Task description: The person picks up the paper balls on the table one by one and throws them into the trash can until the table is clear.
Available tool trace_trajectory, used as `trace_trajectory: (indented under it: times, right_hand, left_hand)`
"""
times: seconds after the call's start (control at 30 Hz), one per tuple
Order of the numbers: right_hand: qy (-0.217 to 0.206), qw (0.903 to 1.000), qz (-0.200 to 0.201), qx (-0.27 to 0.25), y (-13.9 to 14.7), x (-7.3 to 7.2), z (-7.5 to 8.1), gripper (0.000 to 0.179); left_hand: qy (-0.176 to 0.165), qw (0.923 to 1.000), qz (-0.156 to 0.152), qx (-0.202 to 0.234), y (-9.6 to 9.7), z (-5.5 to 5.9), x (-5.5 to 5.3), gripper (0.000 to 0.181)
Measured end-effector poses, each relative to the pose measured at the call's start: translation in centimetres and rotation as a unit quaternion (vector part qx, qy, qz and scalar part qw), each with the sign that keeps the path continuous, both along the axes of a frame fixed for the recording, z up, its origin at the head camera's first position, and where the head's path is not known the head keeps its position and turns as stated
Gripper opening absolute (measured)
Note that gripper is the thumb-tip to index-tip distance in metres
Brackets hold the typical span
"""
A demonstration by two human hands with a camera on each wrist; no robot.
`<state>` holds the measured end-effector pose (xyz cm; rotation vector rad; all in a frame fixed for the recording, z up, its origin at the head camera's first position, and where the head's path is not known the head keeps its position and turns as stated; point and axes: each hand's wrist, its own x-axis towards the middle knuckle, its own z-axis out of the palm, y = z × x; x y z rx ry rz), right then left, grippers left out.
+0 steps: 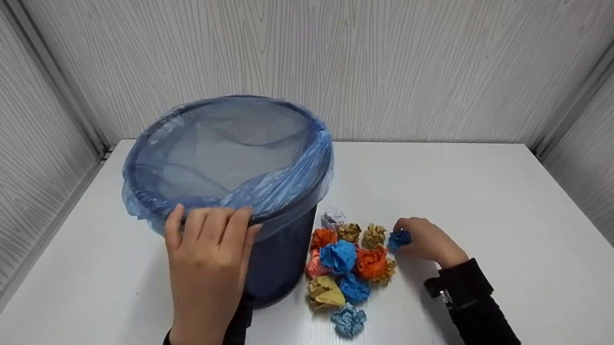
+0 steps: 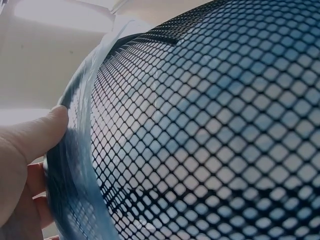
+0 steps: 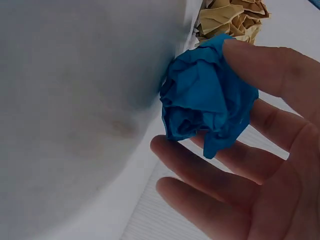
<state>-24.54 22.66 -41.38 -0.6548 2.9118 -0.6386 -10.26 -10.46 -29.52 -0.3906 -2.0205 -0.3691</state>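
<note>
My left hand [image 1: 208,272] grips the near rim of a dark mesh wastebasket [image 1: 279,268], lined with a translucent blue plastic bag [image 1: 290,177] folded over the edge. In the left wrist view the thumb lies on one side of the rim and other fingers on the far side. At the right of a pile of crumpled paper, my right hand [image 1: 431,242] holds a blue paper ball [image 3: 207,95] between thumb and fingers. In the right wrist view this ball touches or nearly touches the white table, beside a tan paper ball [image 3: 232,20].
Between wastebasket and right hand lie several paper balls: orange [image 1: 371,262], bright blue [image 1: 339,257], yellow [image 1: 325,293], light blue [image 1: 349,320] and white [image 1: 333,218] among them. The white table [image 1: 541,262] is bounded by wood-grain panels [image 1: 385,52] at the back and sides.
</note>
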Motion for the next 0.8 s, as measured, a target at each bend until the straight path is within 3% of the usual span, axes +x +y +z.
trace_trajectory:
  times: [0.27,0.47,0.63,0.8]
  right_hand:
    - [0.037,0.9992,-0.012,-0.004,0.4,0.2,1.7,0.028]
    - [0.118,0.991,-0.012,-0.062,-0.8,1.8,4.6,0.034]
    - [0.213,0.9658,0.014,-0.148,-2.4,4.0,6.8,0.039]
    - [0.311,0.924,0.065,-0.213,-3.9,6.2,8.4,0.047]
  left_hand:
    - [0.021,0.9997,-0.009,-0.011,0.5,0.0,0.4,0.032]
    - [0.018,0.9997,-0.011,-0.009,0.6,0.1,0.5,0.032]
    - [0.016,0.9998,-0.006,-0.011,0.9,0.2,0.4,0.032]
    - [0.009,0.9999,0.0,-0.015,1.2,0.2,0.3,0.033]
